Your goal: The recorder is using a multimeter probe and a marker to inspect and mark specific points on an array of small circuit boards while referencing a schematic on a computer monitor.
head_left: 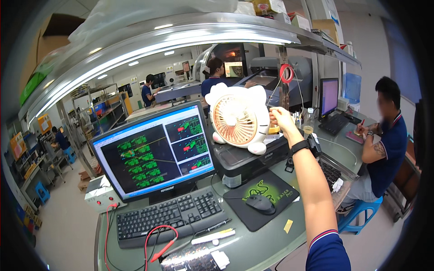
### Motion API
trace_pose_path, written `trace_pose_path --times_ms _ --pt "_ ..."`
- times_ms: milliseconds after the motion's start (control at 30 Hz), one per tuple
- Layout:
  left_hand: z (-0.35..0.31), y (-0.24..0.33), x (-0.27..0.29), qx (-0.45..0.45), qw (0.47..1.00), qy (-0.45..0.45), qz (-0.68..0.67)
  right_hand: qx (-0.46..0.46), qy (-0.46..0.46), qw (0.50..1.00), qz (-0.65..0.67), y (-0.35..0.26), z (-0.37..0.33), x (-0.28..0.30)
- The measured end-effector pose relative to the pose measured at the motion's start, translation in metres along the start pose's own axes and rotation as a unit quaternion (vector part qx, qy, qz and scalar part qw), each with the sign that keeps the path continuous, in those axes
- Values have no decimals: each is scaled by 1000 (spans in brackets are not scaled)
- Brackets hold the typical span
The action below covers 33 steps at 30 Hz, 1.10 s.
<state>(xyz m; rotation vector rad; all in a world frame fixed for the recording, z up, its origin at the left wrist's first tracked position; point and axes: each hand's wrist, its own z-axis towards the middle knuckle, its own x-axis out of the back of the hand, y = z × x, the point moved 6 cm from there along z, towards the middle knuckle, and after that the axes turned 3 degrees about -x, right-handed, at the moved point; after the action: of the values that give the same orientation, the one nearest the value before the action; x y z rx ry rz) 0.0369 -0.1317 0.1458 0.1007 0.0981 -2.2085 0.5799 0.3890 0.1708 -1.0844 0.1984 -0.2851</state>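
Observation:
My right hand (283,121) reaches up and away from the lower right. It is at the right side of a white, animal-shaped desk fan (235,116) with a round pinkish grille. The fingers are curled and pressed together close to the fan's edge; whatever is between them, if anything, is too small to make out. The fan stands upright on a black printer (253,162). A loop of thin wire and a red ring (286,73) hang on a metal post just above the hand. My left hand is out of view.
A monitor (156,151) with green board patterns stands left, behind a black keyboard (169,216). A mouse (261,204) rests on a mouse pad (242,221). Red and black test leads (163,250) lie in front. A seated person (384,140) writes at the right; others work farther back.

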Motion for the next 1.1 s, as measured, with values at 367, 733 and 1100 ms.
trace_pose_path --times_ms 367,733,1100 --pt "-156 -41 -2 335 804 -371 320 -133 -179 968 116 26 72 -56" --pt "-156 -38 -7 306 807 -373 339 -119 -292 929 192 36 108 -66" --pt "-157 -39 -9 324 783 -397 352 -124 -282 949 62 -3 101 -81"
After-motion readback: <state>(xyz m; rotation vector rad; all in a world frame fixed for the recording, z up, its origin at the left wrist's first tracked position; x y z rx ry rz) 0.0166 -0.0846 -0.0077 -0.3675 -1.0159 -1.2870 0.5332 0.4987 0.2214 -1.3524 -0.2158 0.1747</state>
